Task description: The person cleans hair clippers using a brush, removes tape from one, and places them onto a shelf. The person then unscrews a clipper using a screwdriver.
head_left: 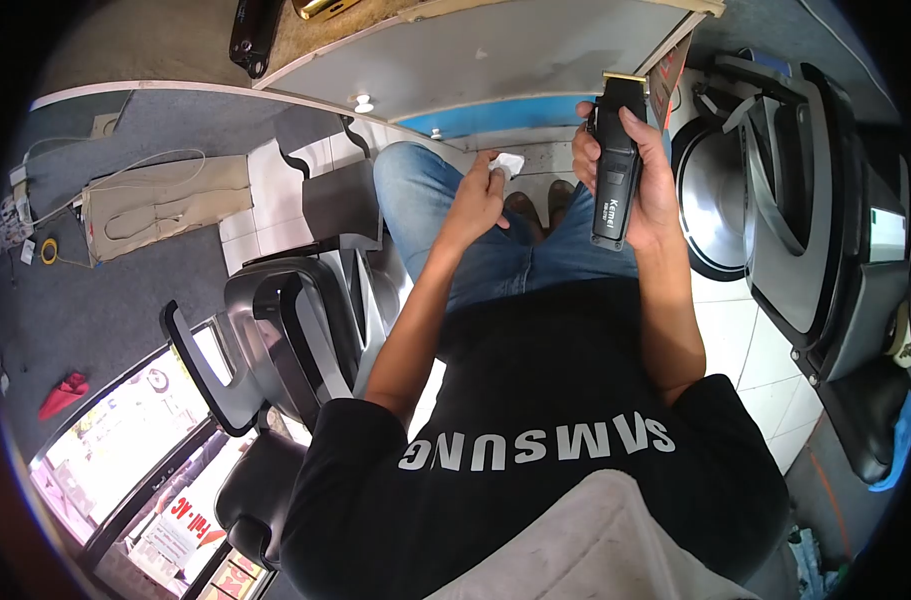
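A black hair clipper (616,170) with a gold-coloured blade edge and the word Kemei on its body lies in my right hand (651,185). The fingers wrap round it, the thumb rests near its upper end, and the blade points away from me. My left hand (476,203) pinches a small crumpled white piece (508,164), perhaps tissue or cloth, between thumb and fingers. That piece is beside the clipper and apart from it. Both hands are above my lap, over blue jeans.
A counter with grey drawers (475,65) and white knobs stands ahead, with a black object (252,38) on top. Black salon chairs stand left (293,330) and right (835,220). Beige cardboard (170,205) lies at the left. White tiles (725,335) show below.
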Demonstrator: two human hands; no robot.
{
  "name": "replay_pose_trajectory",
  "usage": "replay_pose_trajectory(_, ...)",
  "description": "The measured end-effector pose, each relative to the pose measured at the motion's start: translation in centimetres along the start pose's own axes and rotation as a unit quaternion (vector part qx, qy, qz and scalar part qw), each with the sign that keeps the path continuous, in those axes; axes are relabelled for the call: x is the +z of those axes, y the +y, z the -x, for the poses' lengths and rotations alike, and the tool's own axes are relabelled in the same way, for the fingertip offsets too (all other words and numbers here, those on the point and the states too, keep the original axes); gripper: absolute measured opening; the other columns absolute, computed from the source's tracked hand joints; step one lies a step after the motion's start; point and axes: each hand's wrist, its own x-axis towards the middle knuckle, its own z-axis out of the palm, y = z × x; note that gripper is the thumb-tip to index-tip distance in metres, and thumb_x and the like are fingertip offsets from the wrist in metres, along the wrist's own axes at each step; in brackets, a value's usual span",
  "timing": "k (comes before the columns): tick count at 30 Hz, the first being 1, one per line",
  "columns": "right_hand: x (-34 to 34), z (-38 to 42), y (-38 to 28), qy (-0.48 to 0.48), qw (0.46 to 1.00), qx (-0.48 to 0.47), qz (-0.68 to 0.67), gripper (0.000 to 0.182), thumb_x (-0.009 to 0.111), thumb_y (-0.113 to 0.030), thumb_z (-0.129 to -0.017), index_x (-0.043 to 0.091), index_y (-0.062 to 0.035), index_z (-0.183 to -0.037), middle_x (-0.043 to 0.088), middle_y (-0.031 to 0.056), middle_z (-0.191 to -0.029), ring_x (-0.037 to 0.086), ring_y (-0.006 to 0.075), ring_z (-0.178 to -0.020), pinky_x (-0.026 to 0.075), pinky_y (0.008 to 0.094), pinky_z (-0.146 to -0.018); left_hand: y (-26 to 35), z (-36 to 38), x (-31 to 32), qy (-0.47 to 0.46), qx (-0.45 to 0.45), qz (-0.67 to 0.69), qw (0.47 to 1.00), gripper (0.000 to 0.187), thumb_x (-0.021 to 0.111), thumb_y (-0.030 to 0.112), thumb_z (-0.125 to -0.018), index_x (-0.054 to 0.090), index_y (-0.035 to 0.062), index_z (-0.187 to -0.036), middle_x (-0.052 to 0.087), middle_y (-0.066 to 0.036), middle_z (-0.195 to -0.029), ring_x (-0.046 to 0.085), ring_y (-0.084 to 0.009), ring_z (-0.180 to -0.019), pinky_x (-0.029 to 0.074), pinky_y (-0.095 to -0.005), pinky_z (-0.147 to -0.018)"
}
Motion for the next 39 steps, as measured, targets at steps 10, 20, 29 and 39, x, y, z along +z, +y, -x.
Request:
replay_pose_trajectory(10, -0.2, 0.1, 0.4, 0.024, 0.999, 0.003, 0.035, 0.045, 0.066, -0.041, -0.104, 0.063, -0.0027, -0.127, 0.062, 0.0041, -0.087, 0.057, 0.0095, -0.074, 0.047, 0.0240, -0.065, -1.3, -3.9, 0.6, -0.032, -0.159, -0.100, 0.982, 0.063, 0.053, 0.050, -0.107, 0.060, -0.0083, -0.130, 0.064, -0.023, -0.098, 0.070, -0.0342, -0.085, 0.060, -0.0467, -0.069)
replay_pose_trajectory(20, 0.8, 0.1, 1.1, 0.073, 0.995, 0.003, 0.061, 0.050, 0.062, -0.041, -0.107, 0.059, 0.0019, -0.133, 0.059, 0.0050, -0.093, 0.052, 0.0109, -0.075, 0.045, 0.0256, -0.067, -1.2, -2.4, 1.3, 0.136, 0.150, -0.345, 0.917, 0.045, 0.078, 0.021, -0.095, 0.067, 0.0113, -0.138, 0.067, -0.026, -0.109, 0.066, -0.0408, -0.108, 0.053, -0.0473, -0.093)
replay_pose_trajectory(29, 0.3, -0.2, 1.2, 0.018, 1.000, -0.001, 0.026, 0.044, 0.067, -0.039, -0.104, 0.066, -0.0009, -0.127, 0.060, 0.0006, -0.090, 0.057, 0.0095, -0.076, 0.049, 0.0259, -0.069, -0.9, -1.7, 2.1, 0.226, 0.297, -0.376, 0.848, 0.020, 0.074, 0.015, -0.097, 0.075, 0.0017, -0.113, 0.065, -0.021, -0.105, 0.063, -0.0359, -0.096, 0.052, -0.0441, -0.086)
replay_pose_trajectory(39, 0.4, -0.4, 1.5, 0.073, 0.991, -0.026, 0.109, 0.047, 0.066, -0.037, -0.104, 0.063, 0.0008, -0.132, 0.058, 0.0002, -0.092, 0.054, 0.0105, -0.079, 0.045, 0.0257, -0.068, 2.8, 2.2, 2.2, 0.030, 0.116, 0.133, 0.984, 0.035, 0.046, 0.032, -0.118, 0.059, -0.0005, -0.113, 0.059, -0.004, -0.083, 0.053, -0.0133, -0.057, 0.047, -0.0336, -0.051)
